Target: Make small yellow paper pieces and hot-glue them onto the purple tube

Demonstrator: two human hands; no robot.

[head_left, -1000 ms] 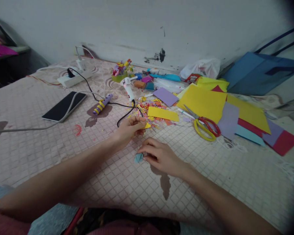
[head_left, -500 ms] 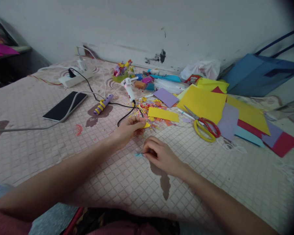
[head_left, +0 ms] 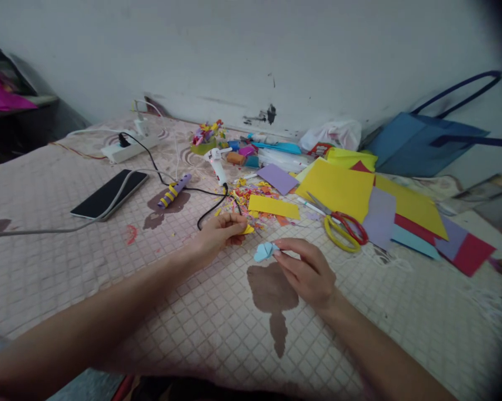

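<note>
Between the thumb and fingers of my left hand (head_left: 220, 236) is a small yellow paper piece (head_left: 249, 229). To its right, my right hand (head_left: 307, 270) pinches a small light-blue paper piece (head_left: 263, 252) with a rounded, scalloped outline, held above the quilted cover. Just beyond my left hand lie a yellow paper strip (head_left: 274, 207) and a scatter of colourful paper scraps (head_left: 255, 192). Scissors (head_left: 343, 228) with yellow and red handles rest to the right of the strip. A white glue gun (head_left: 216, 167) stands behind the scraps, its black cord trailing toward my left hand.
At left are a phone (head_left: 109, 195), a power strip (head_left: 129, 146) and a purple roll with yellow bands (head_left: 174, 191). Coloured sheets (head_left: 338, 186) spread to the right, with a blue bag (head_left: 422, 142) behind them against the wall. Several clay-like blocks (head_left: 235, 159) sit at the back.
My right hand has moved right, away from my left hand, and turned the light-blue piece so its face shows. My left hand keeps its hold on the yellow piece. The view has tilted slightly upward.
</note>
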